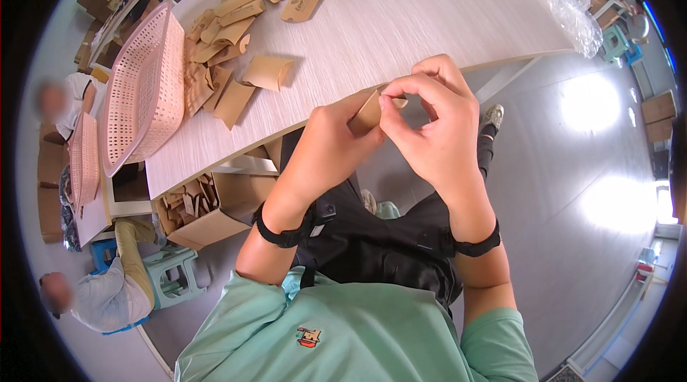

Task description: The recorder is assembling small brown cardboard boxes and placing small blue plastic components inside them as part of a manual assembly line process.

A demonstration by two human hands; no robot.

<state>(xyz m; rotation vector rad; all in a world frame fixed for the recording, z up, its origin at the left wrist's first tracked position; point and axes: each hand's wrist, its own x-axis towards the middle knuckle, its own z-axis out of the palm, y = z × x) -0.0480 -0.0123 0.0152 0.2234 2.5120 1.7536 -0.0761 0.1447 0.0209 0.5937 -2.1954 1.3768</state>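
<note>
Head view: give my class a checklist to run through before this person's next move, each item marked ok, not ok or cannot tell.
1. Left hand has a grip on the small brown cardboard piece: ok.
2. Right hand is on the same piece: ok, thumb and forefinger are at its end.
3. Piece is resting on the table: not ok, it is held between both hands at the near edge.
4. Piece's end is fully folded: cannot tell, fingers cover it.
5. Loose cardboard pieces are apart from both hands: ok, they lie beside the pink basket.
</note>
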